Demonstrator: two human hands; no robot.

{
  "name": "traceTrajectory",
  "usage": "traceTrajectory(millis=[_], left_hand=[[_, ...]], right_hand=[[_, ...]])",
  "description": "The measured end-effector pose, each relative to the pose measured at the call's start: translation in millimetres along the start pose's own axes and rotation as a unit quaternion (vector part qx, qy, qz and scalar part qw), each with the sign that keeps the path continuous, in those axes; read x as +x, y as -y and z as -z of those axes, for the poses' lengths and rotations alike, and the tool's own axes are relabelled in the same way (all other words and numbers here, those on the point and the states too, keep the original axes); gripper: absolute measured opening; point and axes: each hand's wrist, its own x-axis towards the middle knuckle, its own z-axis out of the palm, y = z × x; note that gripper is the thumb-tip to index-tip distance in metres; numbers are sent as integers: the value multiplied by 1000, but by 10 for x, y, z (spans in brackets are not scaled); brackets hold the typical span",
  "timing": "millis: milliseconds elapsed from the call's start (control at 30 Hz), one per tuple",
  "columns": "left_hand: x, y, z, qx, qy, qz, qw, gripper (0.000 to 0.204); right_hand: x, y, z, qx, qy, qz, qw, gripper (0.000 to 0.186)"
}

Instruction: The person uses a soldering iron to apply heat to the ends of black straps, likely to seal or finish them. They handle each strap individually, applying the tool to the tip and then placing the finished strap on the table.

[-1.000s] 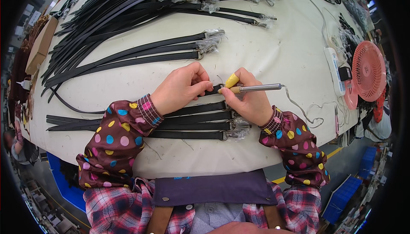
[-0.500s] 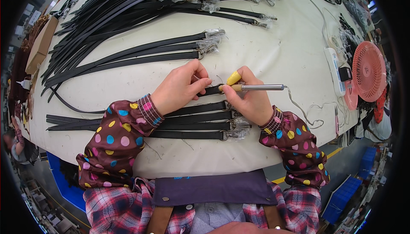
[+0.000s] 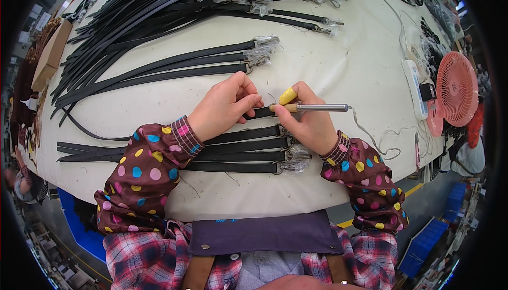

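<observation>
Where a strap (image 3: 262, 112) ends, the right hand (image 3: 308, 123) works a pinched pen (image 3: 324, 108) beside the left hand (image 3: 225, 105), grip unclear; steadiness seems needed next.

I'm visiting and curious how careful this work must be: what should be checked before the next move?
1. Right hand has hold of the pen-shaped tool: ok.
2. Yellow covering in place on a right finger: ok.
3. Cord clear of both hands: ok, it trails off to the right.
4. Left hand firmly gripping the black strap: cannot tell, the hand hides part of it.
5. Tool hot or cold: cannot tell.
</observation>
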Motion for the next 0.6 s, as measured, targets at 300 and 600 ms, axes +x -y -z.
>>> traceTrajectory(millis=[300,600], left_hand=[[-2,3,3,-2,-2,-2,1000,15],[-144,-7,43,355,-59,-188,914,23]], right_hand=[[-5,18,-12,18,-4,-46,999,24],[-17,6,1,96,-43,-44,993,21]])
